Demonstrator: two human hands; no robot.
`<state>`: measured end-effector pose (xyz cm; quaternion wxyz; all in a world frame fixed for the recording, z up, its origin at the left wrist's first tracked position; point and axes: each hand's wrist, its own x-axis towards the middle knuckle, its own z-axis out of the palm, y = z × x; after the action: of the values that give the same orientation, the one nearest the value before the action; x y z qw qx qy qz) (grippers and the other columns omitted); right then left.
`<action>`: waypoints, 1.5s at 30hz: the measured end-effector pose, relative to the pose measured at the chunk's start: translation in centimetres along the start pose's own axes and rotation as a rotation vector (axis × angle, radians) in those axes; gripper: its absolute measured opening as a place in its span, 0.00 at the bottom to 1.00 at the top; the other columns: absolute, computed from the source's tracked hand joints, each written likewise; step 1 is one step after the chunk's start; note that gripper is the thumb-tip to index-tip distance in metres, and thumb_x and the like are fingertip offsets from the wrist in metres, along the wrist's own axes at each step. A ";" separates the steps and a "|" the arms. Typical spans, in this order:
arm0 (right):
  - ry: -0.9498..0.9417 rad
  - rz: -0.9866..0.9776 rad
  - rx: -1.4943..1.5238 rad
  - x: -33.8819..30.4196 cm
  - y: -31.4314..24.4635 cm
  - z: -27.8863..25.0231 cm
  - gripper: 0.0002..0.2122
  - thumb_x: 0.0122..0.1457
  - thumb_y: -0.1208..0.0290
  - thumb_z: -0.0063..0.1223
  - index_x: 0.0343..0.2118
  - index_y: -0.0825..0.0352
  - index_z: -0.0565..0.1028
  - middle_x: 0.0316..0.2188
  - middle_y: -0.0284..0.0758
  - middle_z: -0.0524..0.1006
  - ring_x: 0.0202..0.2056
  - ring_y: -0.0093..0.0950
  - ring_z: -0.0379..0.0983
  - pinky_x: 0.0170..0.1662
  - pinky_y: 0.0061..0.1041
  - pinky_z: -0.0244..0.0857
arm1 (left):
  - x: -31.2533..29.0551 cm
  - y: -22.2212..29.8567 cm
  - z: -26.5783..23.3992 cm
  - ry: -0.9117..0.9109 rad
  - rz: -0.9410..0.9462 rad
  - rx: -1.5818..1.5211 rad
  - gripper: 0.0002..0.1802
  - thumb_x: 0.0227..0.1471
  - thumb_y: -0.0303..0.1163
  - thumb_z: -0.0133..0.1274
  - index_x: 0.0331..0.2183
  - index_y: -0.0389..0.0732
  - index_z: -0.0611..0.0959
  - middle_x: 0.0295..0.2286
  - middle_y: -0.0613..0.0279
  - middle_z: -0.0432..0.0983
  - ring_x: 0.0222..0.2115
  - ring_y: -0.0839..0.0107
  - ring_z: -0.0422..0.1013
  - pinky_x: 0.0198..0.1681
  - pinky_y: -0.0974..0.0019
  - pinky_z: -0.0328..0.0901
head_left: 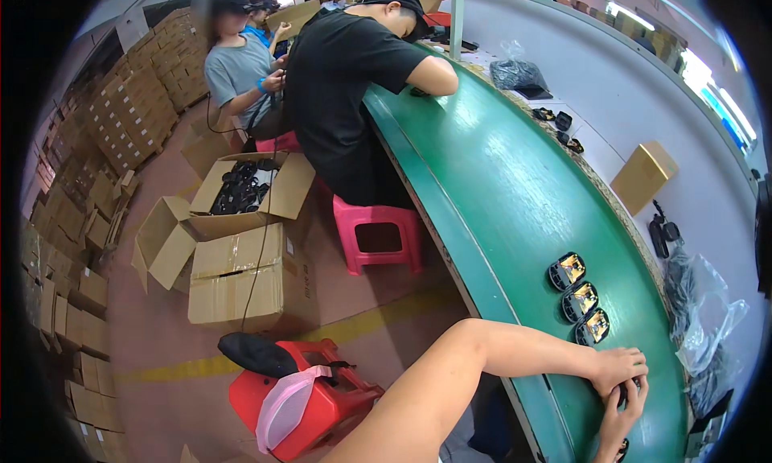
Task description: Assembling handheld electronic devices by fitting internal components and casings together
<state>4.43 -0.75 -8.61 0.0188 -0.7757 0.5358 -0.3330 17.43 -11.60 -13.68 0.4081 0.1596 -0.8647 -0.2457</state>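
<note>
My left arm reaches across the green work surface (515, 197), and my left hand (618, 368) curls over a small black part (622, 394). My right hand (623, 417) meets it from below, its fingers closed around the same part. Most of that part is hidden by my fingers, so its exact kind is unclear. Just beyond my hands, three rounded black housings with shiny, reflective faces, a far one (567, 271), a middle one (580, 302) and a near one (593, 327), lie in a row. Another dark piece (622, 449) shows partly beside my right wrist.
Clear plastic bags (708, 310) and a small brown carton (644, 176) line the right-hand ledge. A co-worker in black (346, 93) leans over the surface farther up. On the left stand a red stool (305, 407), a pink stool (378, 230) and an open carton of black parts (241, 188).
</note>
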 end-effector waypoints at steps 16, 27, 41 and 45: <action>-0.068 0.282 -0.006 2.3 -0.7 0.9 0.30 0.55 0.72 0.57 0.61 0.74 0.64 0.62 0.51 0.65 0.63 0.48 0.62 0.66 0.39 0.56 | -0.6 0.8 -3.4 -0.071 -0.037 0.032 0.41 0.34 0.40 0.66 0.51 0.32 0.73 0.52 0.39 0.69 0.56 0.42 0.64 0.61 0.47 0.59; 0.041 0.462 0.006 0.7 0.9 -3.7 0.20 0.56 0.72 0.58 0.52 0.69 0.74 0.50 0.46 0.75 0.48 0.44 0.74 0.54 0.38 0.67 | 1.4 3.6 -11.5 -0.227 -0.081 0.334 0.19 0.54 0.38 0.60 0.45 0.38 0.81 0.45 0.51 0.78 0.50 0.51 0.71 0.56 0.54 0.64; -0.165 0.582 0.060 1.2 1.1 -5.8 0.14 0.54 0.68 0.65 0.39 0.72 0.81 0.28 0.38 0.82 0.27 0.29 0.79 0.34 0.28 0.71 | 0.0 -1.3 -15.7 -0.453 -0.249 0.273 0.14 0.49 0.24 0.54 0.41 0.37 0.84 0.43 0.50 0.78 0.48 0.50 0.72 0.55 0.53 0.66; -0.157 0.476 0.110 0.4 1.6 -5.2 0.15 0.54 0.70 0.65 0.42 0.73 0.79 0.33 0.40 0.80 0.34 0.28 0.77 0.39 0.26 0.70 | 0.4 0.1 -15.1 -0.511 -0.376 0.427 0.16 0.45 0.28 0.55 0.39 0.38 0.87 0.39 0.48 0.79 0.43 0.48 0.75 0.50 0.51 0.70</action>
<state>0.38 -0.11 -4.99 0.1806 -0.6490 0.6812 -0.2866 29.00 -16.17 -5.08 0.0849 0.3306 -0.9258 -0.1622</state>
